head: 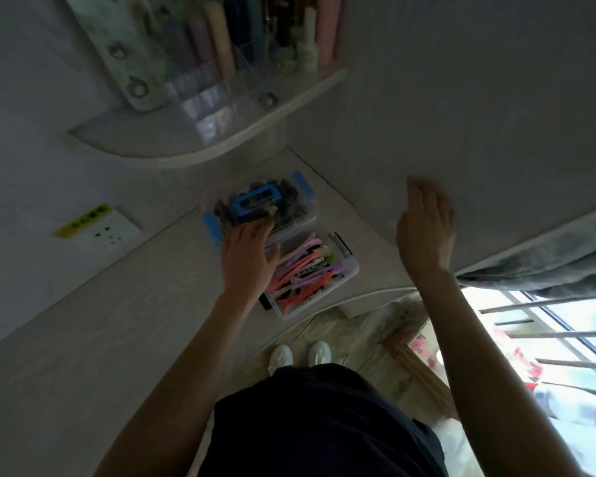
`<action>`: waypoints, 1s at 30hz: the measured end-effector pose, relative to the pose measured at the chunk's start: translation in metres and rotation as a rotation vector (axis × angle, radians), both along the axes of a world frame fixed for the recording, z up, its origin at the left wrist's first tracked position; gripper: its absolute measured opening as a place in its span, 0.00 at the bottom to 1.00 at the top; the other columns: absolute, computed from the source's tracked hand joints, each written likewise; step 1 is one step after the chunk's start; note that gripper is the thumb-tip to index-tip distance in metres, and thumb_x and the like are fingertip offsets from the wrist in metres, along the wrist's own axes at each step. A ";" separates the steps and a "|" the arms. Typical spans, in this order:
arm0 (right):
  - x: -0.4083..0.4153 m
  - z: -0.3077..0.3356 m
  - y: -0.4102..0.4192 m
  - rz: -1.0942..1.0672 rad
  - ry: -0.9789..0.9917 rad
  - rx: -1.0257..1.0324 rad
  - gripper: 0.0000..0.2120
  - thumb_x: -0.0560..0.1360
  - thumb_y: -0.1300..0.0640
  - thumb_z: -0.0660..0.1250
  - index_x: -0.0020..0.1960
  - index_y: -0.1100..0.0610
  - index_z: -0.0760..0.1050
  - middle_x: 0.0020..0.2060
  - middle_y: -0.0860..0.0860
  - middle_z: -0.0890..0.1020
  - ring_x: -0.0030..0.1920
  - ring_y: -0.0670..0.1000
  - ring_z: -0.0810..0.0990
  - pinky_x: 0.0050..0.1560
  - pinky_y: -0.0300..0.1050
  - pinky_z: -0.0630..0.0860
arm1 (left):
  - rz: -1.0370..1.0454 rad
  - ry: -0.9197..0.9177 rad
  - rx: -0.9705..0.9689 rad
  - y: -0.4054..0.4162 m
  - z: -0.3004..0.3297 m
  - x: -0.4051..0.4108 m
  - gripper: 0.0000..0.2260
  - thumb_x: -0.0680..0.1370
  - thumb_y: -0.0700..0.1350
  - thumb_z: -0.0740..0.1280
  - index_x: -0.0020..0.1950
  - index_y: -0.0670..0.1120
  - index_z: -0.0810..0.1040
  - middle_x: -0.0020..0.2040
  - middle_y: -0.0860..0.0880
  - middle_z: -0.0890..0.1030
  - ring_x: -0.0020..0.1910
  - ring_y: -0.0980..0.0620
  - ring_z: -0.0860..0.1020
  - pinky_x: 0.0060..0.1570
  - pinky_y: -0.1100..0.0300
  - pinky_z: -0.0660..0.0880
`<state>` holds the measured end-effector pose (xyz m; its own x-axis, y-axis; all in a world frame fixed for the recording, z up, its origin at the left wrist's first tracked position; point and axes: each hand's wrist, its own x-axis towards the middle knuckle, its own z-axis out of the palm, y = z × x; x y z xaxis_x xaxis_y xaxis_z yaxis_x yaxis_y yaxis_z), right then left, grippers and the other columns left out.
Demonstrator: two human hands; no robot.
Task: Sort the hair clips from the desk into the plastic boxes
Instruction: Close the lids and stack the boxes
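Observation:
Two clear plastic boxes stand side by side near the desk's corner. The farther box (289, 215) has a lid with a blue handle and blue latches, and dark clips show through it. The nearer box (344, 273) is open and holds several pink, purple and orange hair clips (303, 270). My left hand (246, 256) rests on the near edge of the lidded box, fingers lying over the lid. My right hand (425, 232) is raised to the right of the boxes with straight fingers, against the white wall, holding nothing.
The pale desk (117, 339) runs left along a wall with a white socket (100, 232). A shelf above carries a clear organiser (221, 74) with bottles and tubes. A grey curtain (547, 259) and a barred window are at the right; my shoes (300, 354) stand on the floor below.

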<state>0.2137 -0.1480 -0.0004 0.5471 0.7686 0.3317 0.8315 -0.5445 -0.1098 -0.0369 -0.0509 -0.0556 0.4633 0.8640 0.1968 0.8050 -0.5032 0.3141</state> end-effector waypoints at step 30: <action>-0.080 -0.051 -0.023 0.507 0.551 0.146 0.16 0.71 0.66 0.64 0.57 0.59 0.77 0.61 0.62 0.73 0.61 0.62 0.72 0.58 0.52 0.73 | 0.514 -0.584 -0.564 -0.084 0.001 0.000 0.25 0.68 0.53 0.74 0.61 0.49 0.72 0.55 0.49 0.76 0.52 0.53 0.74 0.50 0.59 0.72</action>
<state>0.1340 -0.1705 -0.0516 0.2544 0.9392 0.2305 0.7802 -0.0584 -0.6228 -0.0366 -0.1347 -0.0544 -0.0376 0.9725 -0.2300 0.5253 0.2150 0.8233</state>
